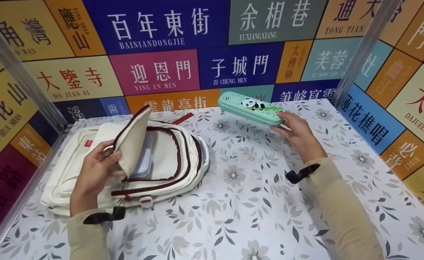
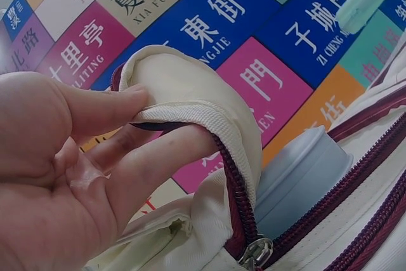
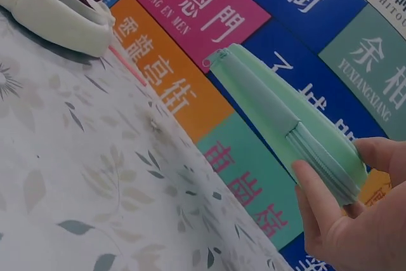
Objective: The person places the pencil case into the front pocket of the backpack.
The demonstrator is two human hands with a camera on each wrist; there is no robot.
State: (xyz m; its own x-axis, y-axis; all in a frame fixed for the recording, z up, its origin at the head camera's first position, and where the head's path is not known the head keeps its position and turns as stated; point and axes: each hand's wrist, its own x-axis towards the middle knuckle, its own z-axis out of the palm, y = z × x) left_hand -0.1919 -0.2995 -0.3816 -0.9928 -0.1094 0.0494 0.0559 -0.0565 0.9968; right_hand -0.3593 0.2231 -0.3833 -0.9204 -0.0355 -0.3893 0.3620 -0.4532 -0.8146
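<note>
A cream backpack (image 1: pixel 71 169) with dark red zips lies on the left of the table. Its front pocket flap (image 1: pixel 134 144) is lifted, and my left hand (image 1: pixel 95 169) pinches the flap's edge between thumb and fingers. Inside the pocket shows a pale blue-grey box (image 2: pixel 301 172). To the right, my right hand (image 1: pixel 296 134) holds a mint green pencil case (image 1: pixel 248 108) by its near end, above the table. A panda picture is on its top, and the right wrist view shows its zipped side.
The table (image 1: pixel 233 216) wears a white cloth with grey leaves and flowers. Panels with coloured street-name signs (image 1: pixel 154 72) stand behind and at both sides. A red strip (image 1: pixel 183 118) lies just behind the backpack.
</note>
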